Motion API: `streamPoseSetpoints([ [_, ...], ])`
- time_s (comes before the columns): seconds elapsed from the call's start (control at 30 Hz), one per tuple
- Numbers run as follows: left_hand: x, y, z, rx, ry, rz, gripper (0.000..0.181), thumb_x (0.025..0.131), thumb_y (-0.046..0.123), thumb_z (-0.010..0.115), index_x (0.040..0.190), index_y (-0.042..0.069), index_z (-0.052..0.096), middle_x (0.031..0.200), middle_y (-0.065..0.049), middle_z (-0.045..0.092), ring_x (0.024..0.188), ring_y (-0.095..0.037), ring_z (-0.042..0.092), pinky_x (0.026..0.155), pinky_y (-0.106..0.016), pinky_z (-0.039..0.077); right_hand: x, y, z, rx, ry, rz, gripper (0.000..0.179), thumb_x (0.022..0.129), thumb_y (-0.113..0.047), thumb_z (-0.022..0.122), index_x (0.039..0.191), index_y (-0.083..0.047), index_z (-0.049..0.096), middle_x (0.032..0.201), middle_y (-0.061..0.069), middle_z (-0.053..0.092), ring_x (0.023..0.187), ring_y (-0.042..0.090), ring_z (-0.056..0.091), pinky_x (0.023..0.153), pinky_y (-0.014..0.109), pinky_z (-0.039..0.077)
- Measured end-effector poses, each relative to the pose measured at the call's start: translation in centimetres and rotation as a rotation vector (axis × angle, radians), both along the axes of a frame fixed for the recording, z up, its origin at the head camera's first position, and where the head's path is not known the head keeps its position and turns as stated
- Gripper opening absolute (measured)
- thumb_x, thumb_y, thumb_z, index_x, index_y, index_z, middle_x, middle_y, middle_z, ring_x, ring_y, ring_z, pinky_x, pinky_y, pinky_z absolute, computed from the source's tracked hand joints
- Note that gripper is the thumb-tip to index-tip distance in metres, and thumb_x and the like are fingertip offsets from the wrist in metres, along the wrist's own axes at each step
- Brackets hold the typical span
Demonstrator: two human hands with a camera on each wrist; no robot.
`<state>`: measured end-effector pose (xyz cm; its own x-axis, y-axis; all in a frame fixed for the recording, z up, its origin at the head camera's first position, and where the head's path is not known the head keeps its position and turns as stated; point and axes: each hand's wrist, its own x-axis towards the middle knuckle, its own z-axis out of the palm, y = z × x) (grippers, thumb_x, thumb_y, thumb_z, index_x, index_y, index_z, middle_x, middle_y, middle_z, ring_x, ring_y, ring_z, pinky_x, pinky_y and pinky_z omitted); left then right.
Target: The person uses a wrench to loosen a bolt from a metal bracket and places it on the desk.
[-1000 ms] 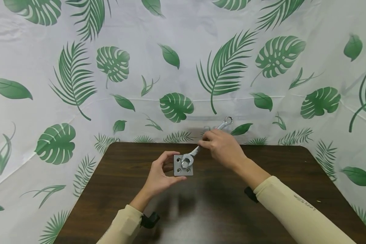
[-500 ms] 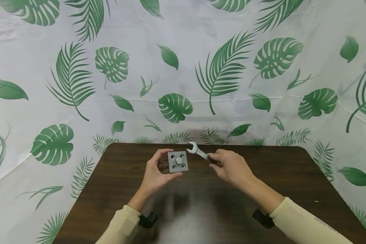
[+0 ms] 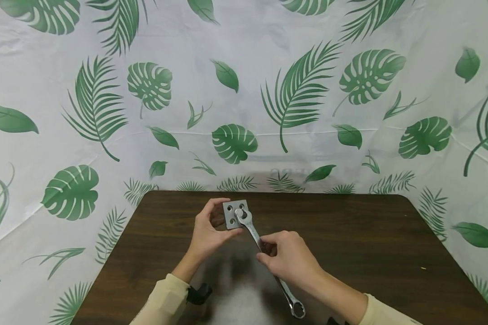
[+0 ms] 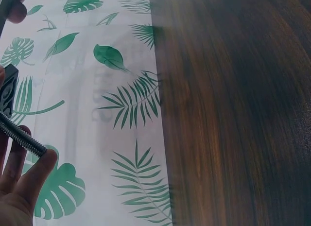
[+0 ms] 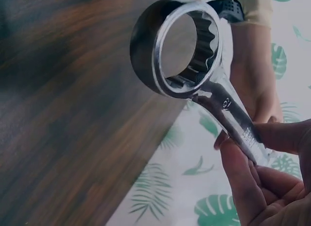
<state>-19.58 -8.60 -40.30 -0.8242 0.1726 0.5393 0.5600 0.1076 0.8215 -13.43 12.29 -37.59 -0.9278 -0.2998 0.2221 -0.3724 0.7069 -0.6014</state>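
In the head view my left hand (image 3: 205,232) holds a square grey metal plate (image 3: 229,217) by its edges, with thumb below and fingers above. The plate has several holes and a hex bolt (image 3: 238,212) through its middle. Behind it, in the left wrist view, the threaded shank (image 4: 24,138) sticks out towards a fingertip. My right hand (image 3: 294,257) pinches a combination wrench (image 3: 285,289) mid-shaft. Its open end sits at the bolt head, and its handle slants down to the right. The ring end (image 5: 145,51) stands close to the right wrist camera, free of the fingers.
Below the hands lies a dark wood table (image 3: 349,225). A white cloth with green leaves (image 3: 244,90) hangs behind it. A small light scrap (image 3: 423,268) lies on the right part of the table. A black wrist camera mount (image 3: 199,293) sits beside the left cuff.
The wrench came off the bolt head, then went back on at a new angle. Its handle swung from upper right to lower right. My left hand shifted slightly left with the plate.
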Motion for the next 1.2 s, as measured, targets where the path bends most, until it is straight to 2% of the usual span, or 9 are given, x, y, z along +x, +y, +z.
streamPoseSetpoints([
  [0.23,0.0,0.1,-0.1,0.004,0.0,0.01,0.069,0.063,-0.01,0.087,0.123,0.0,0.055,0.106,-0.016,0.069,0.096,-0.032,0.066,0.076,-0.041,0.057,0.1,-0.7,-0.1,0.018,0.025,-0.02,0.011,0.075,-0.014,0.081,0.076,-0.019,0.071,0.057,-0.019,0.054,0.052,-0.004,0.049,0.05,0.022,0.042],
  [0.37,0.0,0.1,0.0,0.002,0.006,0.011,0.069,0.063,-0.01,0.087,0.123,-0.001,0.055,0.106,-0.017,0.068,0.096,-0.032,0.066,0.076,-0.042,0.057,0.0,-1.0,-0.3,0.009,0.014,-0.013,0.01,0.074,-0.015,0.079,0.073,-0.019,0.069,0.054,-0.02,0.053,0.049,-0.003,0.049,0.047,0.022,0.042],
  [0.53,0.0,0.1,0.0,0.0,0.003,0.011,0.069,0.063,-0.009,0.088,0.124,-0.001,0.055,0.105,-0.016,0.068,0.095,-0.03,0.067,0.076,-0.04,0.057,-0.4,-1.0,-0.4,-0.007,0.024,-0.02,0.009,0.075,-0.012,0.08,0.081,-0.016,0.074,0.057,-0.018,0.056,0.051,-0.004,0.051,0.049,0.021,0.043],
  [0.73,-0.3,0.0,-0.6,0.013,-0.013,0.004,0.07,0.064,-0.005,0.089,0.125,0.003,0.055,0.104,-0.014,0.068,0.094,-0.026,0.066,0.076,-0.037,0.057,-1.0,-0.7,-0.5,0.041,0.051,-0.024,0.016,0.076,-0.012,0.081,0.091,-0.012,0.077,0.064,-0.015,0.061,0.056,-0.003,0.052,0.051,0.021,0.044],
  [0.87,-0.3,0.0,-0.4,0.006,-0.017,0.004,0.071,0.063,-0.005,0.09,0.124,0.003,0.056,0.105,-0.013,0.068,0.094,-0.026,0.065,0.076,-0.036,0.057,-1.8,0.0,-0.7,0.146,0.123,-0.081,0.023,0.076,-0.015,0.083,0.098,-0.013,0.078,0.07,-0.014,0.059,0.057,0.0,0.05,0.05,0.023,0.042],
  [0.9,-0.1,0.0,0.0,0.002,-0.02,0.002,0.071,0.062,-0.007,0.089,0.124,0.001,0.055,0.105,-0.014,0.068,0.094,-0.028,0.065,0.075,-0.038,0.057,-2.0,0.2,-0.8,0.179,0.146,-0.091,0.025,0.075,-0.016,0.084,0.1,-0.014,0.078,0.071,-0.014,0.059,0.057,0.002,0.049,0.049,0.024,0.041],
  [0.97,0.0,-0.1,0.0,-0.004,-0.014,-0.008,0.071,0.062,-0.007,0.089,0.124,0.001,0.056,0.105,-0.014,0.067,0.093,-0.027,0.066,0.075,-0.038,0.058,-2.6,0.8,-0.9,0.241,0.21,-0.098,0.027,0.075,-0.017,0.084,0.102,-0.016,0.078,0.073,-0.012,0.059,0.058,0.004,0.049,0.049,0.026,0.041],
  [1.07,0.1,-0.2,-0.1,-0.007,-0.009,-0.032,0.071,0.061,-0.008,0.089,0.124,0.0,0.056,0.105,-0.014,0.066,0.091,-0.025,0.065,0.075,-0.039,0.058,-3.6,1.8,-0.8,0.299,0.317,-0.066,0.028,0.076,-0.013,0.084,0.103,-0.017,0.078,0.076,-0.01,0.06,0.059,0.006,0.051,0.05,0.027,0.043],
  [1.2,0.2,-0.2,-0.1,-0.016,0.002,-0.065,0.072,0.062,-0.008,0.089,0.125,0.0,0.055,0.106,-0.015,0.064,0.09,-0.022,0.065,0.075,-0.04,0.058,-5.1,2.9,-0.6,0.327,0.439,-0.008,0.03,0.077,-0.006,0.082,0.104,-0.018,0.079,0.079,-0.008,0.06,0.063,0.009,0.055,0.049,0.026,0.044],
])
